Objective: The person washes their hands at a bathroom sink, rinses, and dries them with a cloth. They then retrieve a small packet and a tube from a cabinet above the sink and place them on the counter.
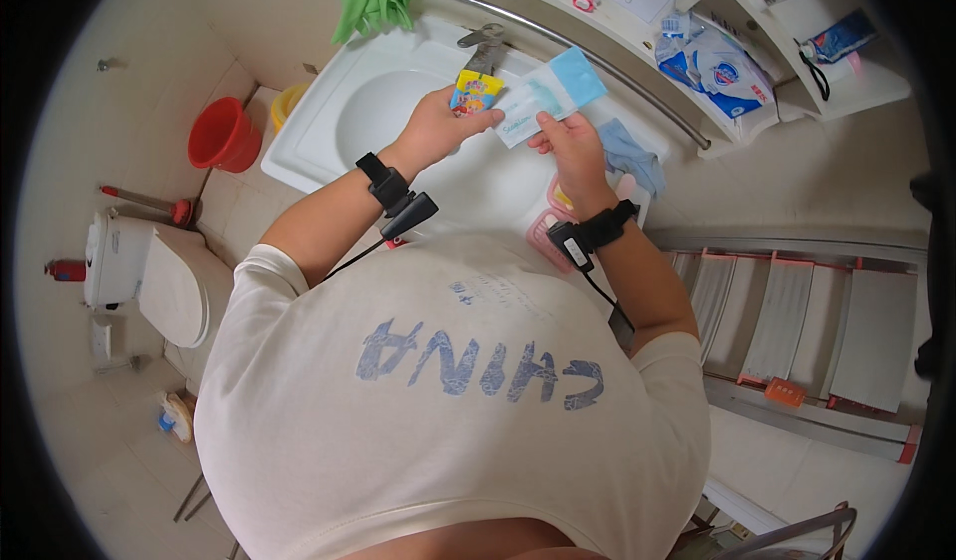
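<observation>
Above the white washbasin [299,147], my left hand [430,134] is closed around a small yellow packet [475,92] with a colourful print. Its thumb reaches the left edge of a flat, white and light-blue packet [538,102]. My right hand [575,152] pinches that flat packet near its lower edge, thumb on top. Just behind the yellow packet stands the metal tap [485,50]. Below my right wrist, a pink soap basket [551,226] sits on the basin, partly hidden by the wrist strap. A light-blue cloth [634,154] lies on the basin's right corner.
A green cloth [370,4] hangs at the basin's far left. A metal rail [568,40] runs along the shelf, which holds a blue-and-white package [722,72]. To the left are a red bucket [224,134] and a toilet [179,286]; a folded ladder [777,321] is at right.
</observation>
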`<state>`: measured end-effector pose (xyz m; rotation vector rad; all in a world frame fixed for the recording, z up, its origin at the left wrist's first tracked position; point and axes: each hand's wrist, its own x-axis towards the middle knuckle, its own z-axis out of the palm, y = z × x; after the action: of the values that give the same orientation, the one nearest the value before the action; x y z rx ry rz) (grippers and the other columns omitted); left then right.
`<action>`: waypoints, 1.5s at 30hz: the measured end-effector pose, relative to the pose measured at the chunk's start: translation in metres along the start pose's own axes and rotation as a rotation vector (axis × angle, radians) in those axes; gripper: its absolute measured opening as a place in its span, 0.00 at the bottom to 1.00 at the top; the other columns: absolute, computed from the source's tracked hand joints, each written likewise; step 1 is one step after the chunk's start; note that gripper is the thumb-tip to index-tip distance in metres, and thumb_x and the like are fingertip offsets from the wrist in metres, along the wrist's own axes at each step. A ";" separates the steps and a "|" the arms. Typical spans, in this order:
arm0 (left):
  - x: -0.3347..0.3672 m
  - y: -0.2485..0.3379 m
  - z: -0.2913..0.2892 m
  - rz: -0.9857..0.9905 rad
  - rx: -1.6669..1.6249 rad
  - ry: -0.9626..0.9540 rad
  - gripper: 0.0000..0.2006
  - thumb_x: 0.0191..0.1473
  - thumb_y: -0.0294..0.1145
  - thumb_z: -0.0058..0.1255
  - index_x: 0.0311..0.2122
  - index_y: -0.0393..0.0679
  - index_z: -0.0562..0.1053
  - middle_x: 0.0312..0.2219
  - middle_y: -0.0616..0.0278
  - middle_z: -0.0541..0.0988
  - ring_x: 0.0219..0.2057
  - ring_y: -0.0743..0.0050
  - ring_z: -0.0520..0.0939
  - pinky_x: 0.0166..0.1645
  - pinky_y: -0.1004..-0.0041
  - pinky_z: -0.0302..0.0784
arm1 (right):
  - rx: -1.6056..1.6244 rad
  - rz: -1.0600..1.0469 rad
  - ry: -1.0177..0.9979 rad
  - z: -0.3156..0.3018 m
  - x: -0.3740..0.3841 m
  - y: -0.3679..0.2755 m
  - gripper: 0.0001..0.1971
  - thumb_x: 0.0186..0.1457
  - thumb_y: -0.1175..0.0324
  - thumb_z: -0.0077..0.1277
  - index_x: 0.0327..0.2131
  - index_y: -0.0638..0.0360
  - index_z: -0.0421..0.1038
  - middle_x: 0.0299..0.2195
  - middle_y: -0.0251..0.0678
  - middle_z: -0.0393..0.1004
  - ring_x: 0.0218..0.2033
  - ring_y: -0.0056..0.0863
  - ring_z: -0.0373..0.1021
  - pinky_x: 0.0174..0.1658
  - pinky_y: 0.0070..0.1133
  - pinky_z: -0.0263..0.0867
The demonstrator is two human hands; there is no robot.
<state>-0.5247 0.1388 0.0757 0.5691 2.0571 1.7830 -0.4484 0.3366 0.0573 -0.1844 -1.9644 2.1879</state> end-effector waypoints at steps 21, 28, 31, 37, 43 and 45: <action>0.004 -0.020 0.040 -0.058 0.027 -0.092 0.16 0.52 0.39 0.57 0.41 0.38 0.71 0.30 0.66 0.76 0.28 0.81 0.77 0.32 0.79 0.71 | -0.913 0.250 0.595 -0.235 -0.102 0.015 0.14 0.47 0.62 0.51 0.34 0.63 0.74 0.25 0.40 0.75 0.27 0.30 0.71 0.32 0.25 0.64; 0.001 -0.019 0.062 -0.119 0.097 -0.146 0.17 0.53 0.40 0.56 0.42 0.38 0.71 0.30 0.66 0.75 0.28 0.81 0.77 0.33 0.79 0.71 | -0.943 0.322 0.625 -0.262 -0.130 0.062 0.16 0.44 0.60 0.52 0.32 0.64 0.75 0.27 0.45 0.76 0.31 0.41 0.73 0.36 0.32 0.66; 0.000 -0.021 0.066 -0.128 0.093 -0.139 0.17 0.53 0.40 0.56 0.41 0.38 0.71 0.30 0.66 0.75 0.28 0.80 0.77 0.34 0.79 0.71 | -0.825 0.324 0.557 -0.262 -0.127 0.085 0.17 0.44 0.59 0.52 0.32 0.64 0.75 0.28 0.45 0.76 0.32 0.43 0.73 0.37 0.33 0.66; -0.004 -0.025 0.073 -0.103 0.032 -0.138 0.15 0.54 0.33 0.53 0.44 0.38 0.69 0.32 0.64 0.75 0.31 0.77 0.78 0.36 0.77 0.72 | -1.038 0.468 0.420 -0.253 -0.117 0.104 0.20 0.43 0.55 0.54 0.35 0.61 0.75 0.31 0.45 0.77 0.36 0.43 0.73 0.40 0.32 0.67; -0.008 -0.031 0.080 -0.116 0.028 -0.245 0.17 0.52 0.30 0.54 0.47 0.37 0.68 0.35 0.63 0.75 0.33 0.77 0.76 0.39 0.76 0.73 | -1.213 0.244 0.493 -0.220 -0.106 0.072 0.23 0.45 0.55 0.57 0.43 0.58 0.73 0.40 0.43 0.75 0.39 0.39 0.72 0.42 0.30 0.68; -0.009 -0.032 0.085 0.001 0.290 -0.329 0.17 0.52 0.31 0.56 0.46 0.37 0.70 0.35 0.63 0.75 0.32 0.79 0.75 0.39 0.78 0.72 | -1.094 0.122 0.366 -0.200 -0.098 0.058 0.22 0.48 0.60 0.58 0.46 0.60 0.71 0.42 0.43 0.73 0.37 0.33 0.73 0.40 0.26 0.69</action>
<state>-0.4758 0.2023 0.0320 0.8796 2.0853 1.2917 -0.3122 0.5025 -0.0264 -0.7841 -2.6765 0.7883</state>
